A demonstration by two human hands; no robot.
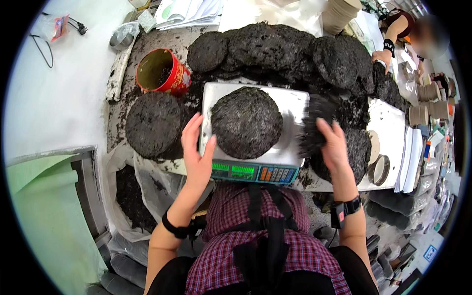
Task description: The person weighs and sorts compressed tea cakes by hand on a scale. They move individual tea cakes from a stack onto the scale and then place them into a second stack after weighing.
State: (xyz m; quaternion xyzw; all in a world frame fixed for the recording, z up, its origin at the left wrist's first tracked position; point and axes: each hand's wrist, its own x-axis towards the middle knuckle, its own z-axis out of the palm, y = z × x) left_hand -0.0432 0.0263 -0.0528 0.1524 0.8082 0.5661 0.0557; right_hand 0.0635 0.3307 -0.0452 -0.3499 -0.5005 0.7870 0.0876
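A round dark cake of pressed, shredded leaf-like material (246, 123) lies on the steel pan of a digital scale (291, 105), whose green display (243, 170) is lit. My left hand (196, 155) is at the pan's left edge beside this cake, fingers apart and holding nothing. To the right of the pan, my right hand (335, 147) grips a dark clump (316, 129) of similar material, smeared by motion; its exact shape is unclear. Another dark cake (153, 125) lies left of the scale, and one more (358, 155) sits partly behind my right hand.
Several dark cakes (270, 46) overlap in a row behind the scale. A red tin (160, 73) stands at the back left. Below the table's left edge hangs a bag of dark material (132, 201). A ring (379, 170) lies at right. Another person's hand (382, 58) reaches in at far right.
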